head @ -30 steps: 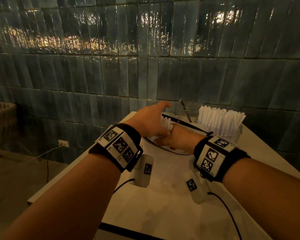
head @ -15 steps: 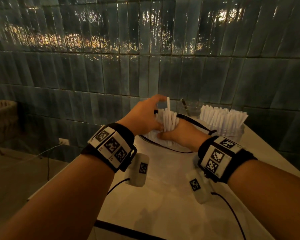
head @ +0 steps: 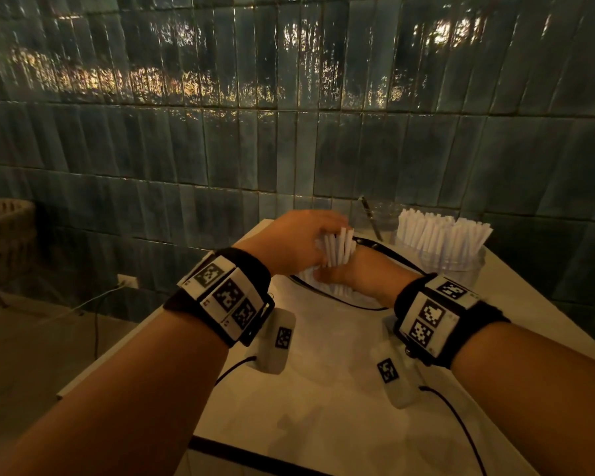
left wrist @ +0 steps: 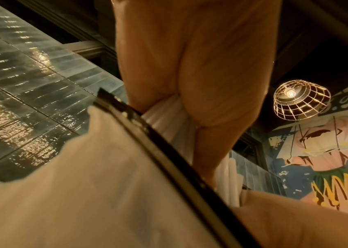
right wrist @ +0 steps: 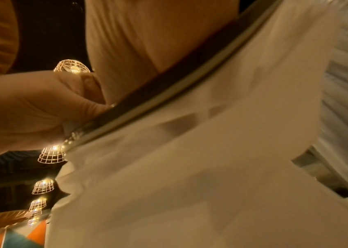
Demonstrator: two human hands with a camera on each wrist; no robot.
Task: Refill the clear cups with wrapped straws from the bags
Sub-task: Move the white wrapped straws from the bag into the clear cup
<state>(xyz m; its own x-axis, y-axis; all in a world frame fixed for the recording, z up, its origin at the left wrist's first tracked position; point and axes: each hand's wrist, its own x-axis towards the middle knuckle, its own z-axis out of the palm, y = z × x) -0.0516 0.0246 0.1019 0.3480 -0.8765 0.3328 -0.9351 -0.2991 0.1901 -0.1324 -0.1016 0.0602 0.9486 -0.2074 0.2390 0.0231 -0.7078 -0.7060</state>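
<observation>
A bundle of white wrapped straws (head: 337,250) stands upright at the black-rimmed mouth of a white bag (head: 323,338) lying on the table. My right hand (head: 354,274) grips the bundle low down, its fingers hidden behind it. My left hand (head: 289,242) curls over the bundle's left side and top. In the left wrist view the straws (left wrist: 168,117) run between my left thumb and fingers. A clear cup (head: 461,266) packed with straws stands at the back right. A second clear cup (head: 382,214) behind the hands holds one dark stick.
The white table (head: 529,321) ends at a dark tiled wall (head: 289,149) just behind the cups. Its left edge drops to the floor, where a cable (head: 93,297) runs from a wall socket. A wicker basket (head: 4,235) sits far left.
The straw bundle has come up out of the bag's mouth between both hands. One straw that stuck up half a second ago is now level with the rest.
</observation>
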